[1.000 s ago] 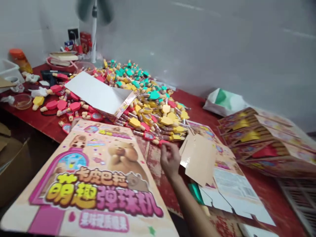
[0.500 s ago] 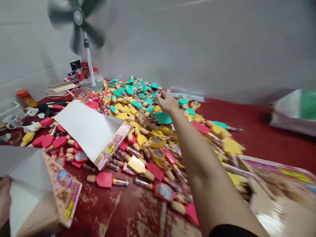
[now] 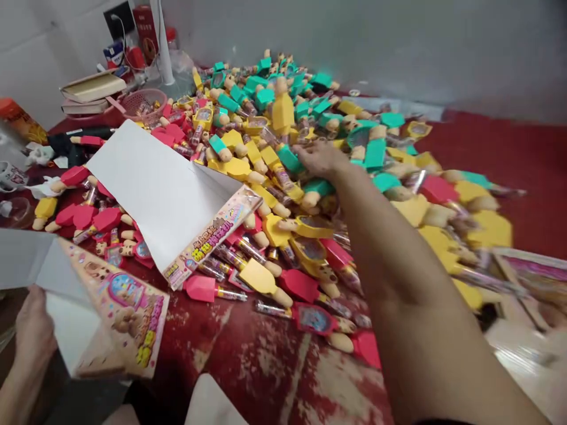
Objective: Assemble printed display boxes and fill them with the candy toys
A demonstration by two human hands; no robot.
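A red worktop [image 3: 500, 171] with worn, flaking paint is set against a grey wall [image 3: 398, 41], and much of it is covered by a heaped pile of toys [image 3: 266, 118]. Each toy is made up of a flat head in teal, yellow or red, a rounded beige handle and a clear tube. Books [image 3: 93, 88] and a pink basket [image 3: 139, 103] are placed at the far left, near the pole of a fan [image 3: 163, 35]. A white carton [image 3: 150, 189] is laid open against the pile's left side, with its plain inner face exposed and its printed edge turned toward the viewer. A second carton [image 3: 110, 313], printed with a cartoon bear, is gripped at the lower left by the left hand [image 3: 33, 330], which is closed around its lower edge. The right hand [image 3: 321, 159] is reached across the pile with its fingers spread, just above a teal toy [image 3: 290, 159]. It appears open, although a grip on a toy cannot be ruled out from this view. A yellow toy [image 3: 282, 112] is propped upright near the top of the pile, and a red toy [image 3: 199, 288] is lying just beside the white carton's corner.
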